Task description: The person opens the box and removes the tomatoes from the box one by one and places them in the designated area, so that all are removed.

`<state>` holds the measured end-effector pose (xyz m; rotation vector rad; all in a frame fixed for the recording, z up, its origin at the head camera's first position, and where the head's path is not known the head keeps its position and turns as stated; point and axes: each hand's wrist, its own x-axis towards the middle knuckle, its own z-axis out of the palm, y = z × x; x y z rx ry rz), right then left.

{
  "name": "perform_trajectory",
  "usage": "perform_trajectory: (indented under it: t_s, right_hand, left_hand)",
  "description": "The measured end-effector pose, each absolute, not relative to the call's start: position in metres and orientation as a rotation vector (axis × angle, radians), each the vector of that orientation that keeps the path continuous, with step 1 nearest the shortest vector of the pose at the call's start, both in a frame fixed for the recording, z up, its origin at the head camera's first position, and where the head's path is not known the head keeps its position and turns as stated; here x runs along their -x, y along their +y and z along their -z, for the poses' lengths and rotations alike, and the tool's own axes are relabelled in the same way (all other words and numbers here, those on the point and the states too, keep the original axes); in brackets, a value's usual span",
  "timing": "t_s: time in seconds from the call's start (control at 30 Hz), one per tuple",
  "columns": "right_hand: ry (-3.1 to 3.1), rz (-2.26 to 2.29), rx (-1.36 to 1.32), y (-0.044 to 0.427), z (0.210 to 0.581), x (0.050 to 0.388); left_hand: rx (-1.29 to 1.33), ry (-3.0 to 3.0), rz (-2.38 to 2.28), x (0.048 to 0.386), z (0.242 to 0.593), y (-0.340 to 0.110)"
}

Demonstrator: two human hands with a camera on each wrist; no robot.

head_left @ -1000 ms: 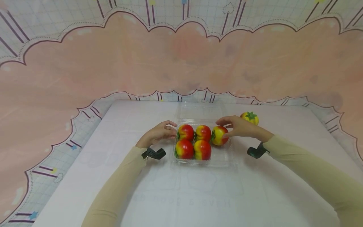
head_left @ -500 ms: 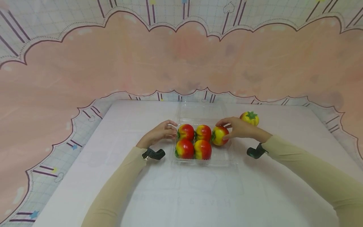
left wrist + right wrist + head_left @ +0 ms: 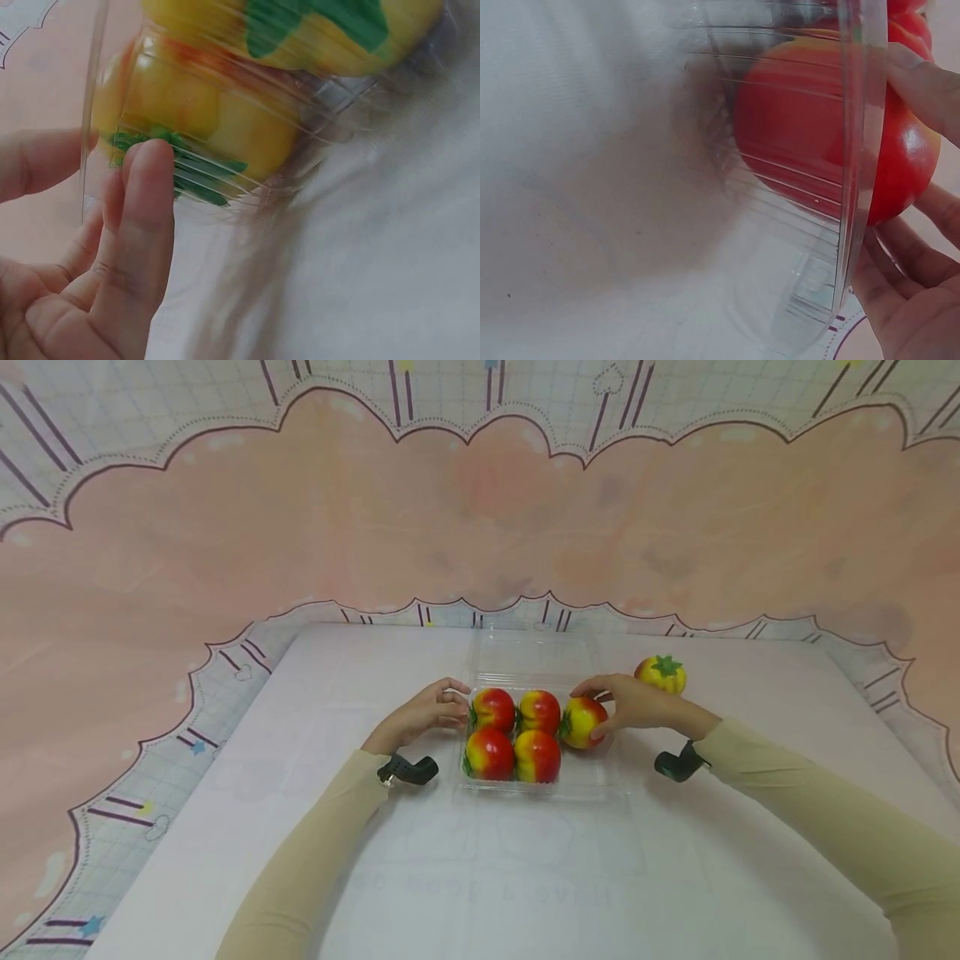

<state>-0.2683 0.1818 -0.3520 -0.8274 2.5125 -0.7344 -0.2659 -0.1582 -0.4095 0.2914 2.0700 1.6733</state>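
Note:
A clear plastic box (image 3: 585, 781) lies with its hinged lid (image 3: 532, 653) laid back. Several shiny red-and-yellow fruits with green leafy caps sit in it, among them a front-left fruit (image 3: 489, 753). At the box's back right corner, my right hand (image 3: 637, 700) grips another fruit (image 3: 581, 723) between thumb and fingers. The right wrist view shows that fruit (image 3: 802, 127) partly behind the clear wall, thumb on one side and fingers on the other. My left hand (image 3: 423, 714) pinches the box's left wall, with a fingertip (image 3: 150, 161) against the plastic.
One more fruit (image 3: 662, 674), its green cap turned up, lies on the white table (image 3: 360, 860) behind my right hand. A patterned cloth backdrop (image 3: 480, 527) rises behind the table. Dark bands (image 3: 408, 769) sit on both wrists.
My right hand and the fruit in its grip have shifted slightly toward me, and the fruit has turned a little. The left hand and the box stay in place.

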Motion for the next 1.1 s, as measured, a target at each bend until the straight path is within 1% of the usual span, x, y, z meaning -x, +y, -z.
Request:
perform_trajectory:
  t_s: [0.67, 0.9, 1.1]
  right_hand:
    - [2.473, 0.671, 0.867, 0.1865, 0.3524, 0.2759]
    - [2.484, 0.635, 0.810, 0.1839, 0.3526, 0.2743]
    - [2.500, 0.617, 0.818, 0.1828, 0.3520, 0.2724]
  left_hand:
    - [-0.305, 2.034, -1.705, 0.2646, 0.4086, -0.1580]
    - [-0.299, 2.037, -1.705, 0.2647, 0.4091, -0.1584]
    - [-0.305, 2.032, -1.711, 0.2650, 0.4102, -0.1586]
